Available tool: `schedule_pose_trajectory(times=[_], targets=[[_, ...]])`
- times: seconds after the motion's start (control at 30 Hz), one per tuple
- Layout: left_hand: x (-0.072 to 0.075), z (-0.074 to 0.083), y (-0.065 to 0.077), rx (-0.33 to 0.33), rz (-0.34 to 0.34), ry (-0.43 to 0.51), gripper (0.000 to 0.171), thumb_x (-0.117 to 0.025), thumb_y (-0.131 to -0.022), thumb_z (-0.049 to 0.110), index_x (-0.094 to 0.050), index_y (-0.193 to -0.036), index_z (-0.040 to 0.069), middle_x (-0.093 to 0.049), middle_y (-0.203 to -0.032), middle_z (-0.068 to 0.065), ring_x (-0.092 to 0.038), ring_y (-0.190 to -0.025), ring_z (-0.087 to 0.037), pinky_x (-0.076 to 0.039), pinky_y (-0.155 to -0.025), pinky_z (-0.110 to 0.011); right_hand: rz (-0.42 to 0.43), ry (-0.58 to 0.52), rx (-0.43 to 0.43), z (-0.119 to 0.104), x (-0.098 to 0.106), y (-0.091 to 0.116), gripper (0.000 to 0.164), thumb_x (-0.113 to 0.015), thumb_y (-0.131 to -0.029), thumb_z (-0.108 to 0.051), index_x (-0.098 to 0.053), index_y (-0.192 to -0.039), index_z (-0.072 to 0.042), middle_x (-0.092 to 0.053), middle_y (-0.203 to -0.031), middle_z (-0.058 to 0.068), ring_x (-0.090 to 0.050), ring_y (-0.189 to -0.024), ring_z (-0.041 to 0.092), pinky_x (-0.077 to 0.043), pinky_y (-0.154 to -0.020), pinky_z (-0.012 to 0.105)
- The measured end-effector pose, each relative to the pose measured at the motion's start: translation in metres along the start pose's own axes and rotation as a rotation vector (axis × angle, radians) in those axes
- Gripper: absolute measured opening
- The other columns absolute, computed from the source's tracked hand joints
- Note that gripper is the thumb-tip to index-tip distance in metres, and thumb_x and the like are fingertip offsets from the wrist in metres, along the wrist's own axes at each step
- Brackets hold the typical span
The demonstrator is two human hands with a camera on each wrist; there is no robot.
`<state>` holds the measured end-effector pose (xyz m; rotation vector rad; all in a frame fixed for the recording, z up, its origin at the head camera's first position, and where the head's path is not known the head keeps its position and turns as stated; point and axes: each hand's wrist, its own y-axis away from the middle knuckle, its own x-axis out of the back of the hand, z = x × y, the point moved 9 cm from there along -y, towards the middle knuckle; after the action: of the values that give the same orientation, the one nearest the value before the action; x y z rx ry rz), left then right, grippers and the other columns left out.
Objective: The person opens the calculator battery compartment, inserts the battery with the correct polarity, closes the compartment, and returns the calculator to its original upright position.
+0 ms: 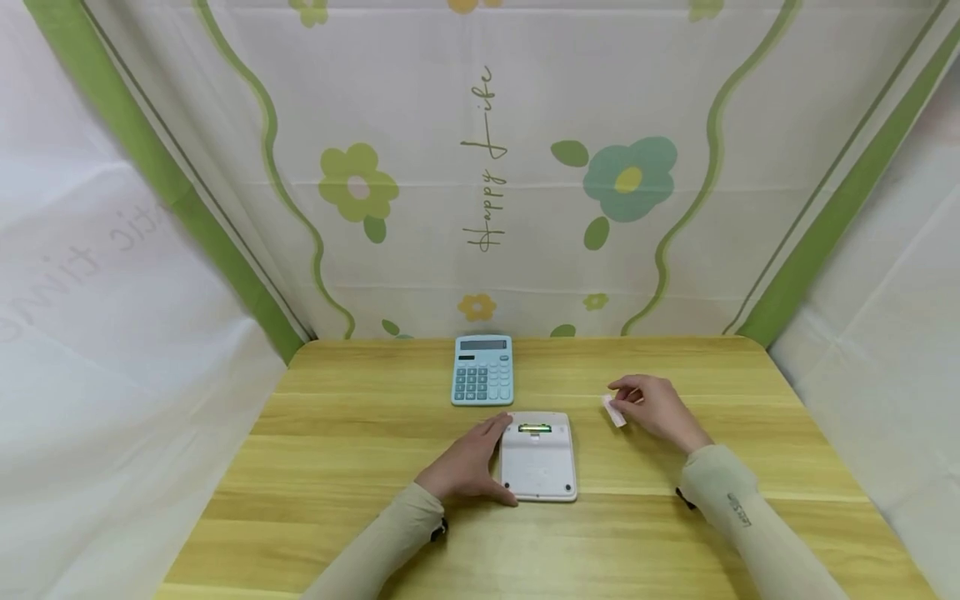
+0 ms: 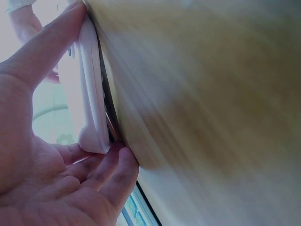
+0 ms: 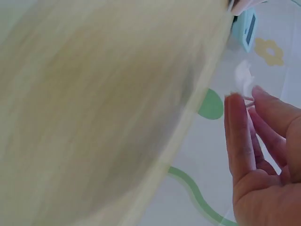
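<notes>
A white calculator lies face down on the wooden table, its back showing dark round feet and an uncovered battery slot. Inside that slot sits a green battery. My left hand grips the calculator along its left side, thumb at the near corner and fingers at the far one; the left wrist view shows the fingers curled around the casing's corner. To the right, my right hand pinches a small white battery cover between thumb and fingers, held apart from the calculator.
A light blue calculator lies face up at the table's back, just beyond the white one. Behind the table's far edge hangs a flowered white curtain, with more white cloth at both sides.
</notes>
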<state>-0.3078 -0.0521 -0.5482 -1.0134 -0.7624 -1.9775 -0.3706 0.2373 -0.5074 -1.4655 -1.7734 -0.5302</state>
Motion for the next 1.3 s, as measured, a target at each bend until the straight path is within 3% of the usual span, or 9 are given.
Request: schedule_pose_trajectory(times=[0.33,0.53,0.73,0.97,1.17,1.3], targets=[[0.0,0.002,-0.001,-0.006,0.003,-0.03,0.131,-0.095,-0.064,0.059,-0.025,-0.165,0.014,-0.028,-0.171,-0.005,-0.032,-0.156,-0.026,-0.033,-0.126,-0.043,0.084,-0.183,-0.013,-0.02,0.011,0.005,0.025,-0.076,-0.096,-0.018,-0.076,-0.119,-0.008,-0.077,-0.106,0.01,-0.073,-0.089,0.019,-0.059,-0.069,0.024],[-0.001,0.003,-0.001,-0.011,0.0,-0.024,0.131,-0.094,-0.065,0.06,-0.025,-0.165,0.014,-0.028,-0.171,-0.004,-0.031,-0.156,-0.026,-0.033,-0.126,-0.043,0.103,-0.286,0.065,-0.048,0.012,0.009,0.023,-0.078,-0.094,-0.018,-0.078,-0.116,-0.012,-0.077,-0.102,0.005,-0.073,-0.086,0.018,-0.062,-0.069,0.028],[0.001,0.004,0.001,-0.01,0.004,-0.013,0.131,-0.095,-0.064,0.059,-0.025,-0.165,0.013,-0.027,-0.171,-0.005,-0.032,-0.156,-0.027,-0.033,-0.126,-0.044,0.14,-0.29,0.163,-0.07,0.011,0.011,0.017,-0.078,-0.094,-0.019,-0.08,-0.11,-0.017,-0.076,-0.1,0.0,-0.07,-0.081,0.013,-0.061,-0.065,0.027],[0.001,0.005,0.001,-0.004,-0.001,-0.013,0.13,-0.095,-0.065,0.058,-0.025,-0.165,0.013,-0.028,-0.171,-0.005,-0.032,-0.156,-0.027,-0.033,-0.126,-0.044,0.12,-0.367,0.209,-0.086,0.007,0.012,0.027,-0.078,-0.093,-0.012,-0.076,-0.12,-0.01,-0.074,-0.096,0.005,-0.071,-0.075,0.009,-0.064,-0.065,0.033],[0.0,0.004,0.0,0.011,-0.004,-0.011,0.13,-0.095,-0.065,0.058,-0.025,-0.165,0.015,-0.028,-0.171,-0.003,-0.032,-0.156,-0.026,-0.033,-0.126,-0.044,0.102,-0.394,0.24,-0.097,0.003,0.012,0.011,-0.08,-0.091,-0.012,-0.082,-0.101,-0.016,-0.074,-0.097,0.001,-0.071,-0.085,0.009,-0.063,-0.069,0.025],[0.0,0.003,0.0,0.012,-0.001,-0.021,0.13,-0.095,-0.064,0.058,-0.026,-0.165,0.014,-0.028,-0.171,-0.003,-0.032,-0.156,-0.026,-0.033,-0.126,-0.043,0.086,-0.415,0.259,-0.101,-0.001,0.012,0.01,-0.079,-0.091,-0.008,-0.083,-0.098,-0.014,-0.072,-0.098,0.004,-0.07,-0.087,0.01,-0.063,-0.072,0.024]])
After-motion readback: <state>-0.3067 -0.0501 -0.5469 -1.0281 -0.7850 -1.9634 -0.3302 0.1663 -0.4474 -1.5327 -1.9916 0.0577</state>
